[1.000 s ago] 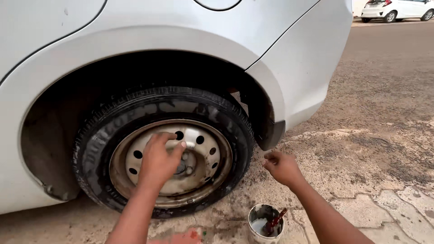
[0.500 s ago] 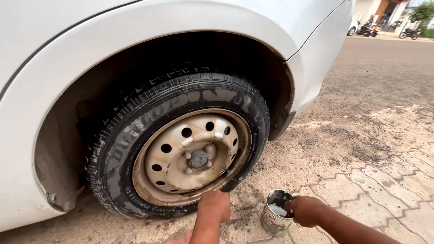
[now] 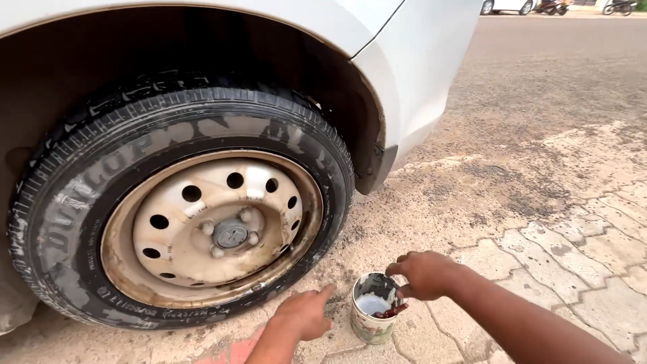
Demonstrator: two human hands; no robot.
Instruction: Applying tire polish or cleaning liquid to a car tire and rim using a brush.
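Note:
A white car's wheel (image 3: 202, 222) with a dusty steel rim and black tyre fills the left of the view. A small open tin can (image 3: 373, 317) with pale liquid stands on the ground in front of the tyre. My right hand (image 3: 426, 274) is at the can's rim, its fingers closed on a reddish stick or brush (image 3: 391, 311) that dips into the can. My left hand (image 3: 304, 314) rests low on the ground just left of the can, fingers loosely apart, holding nothing.
The car's white bumper (image 3: 418, 74) hangs over the tyre. Sandy, cracked paving (image 3: 539, 222) spreads to the right, then an asphalt road. Parked vehicles (image 3: 552, 7) show far off at the top.
My left hand left the wheel hub and dropped to the ground. My right hand moved to the can and took the stick. The view came closer to the wheel.

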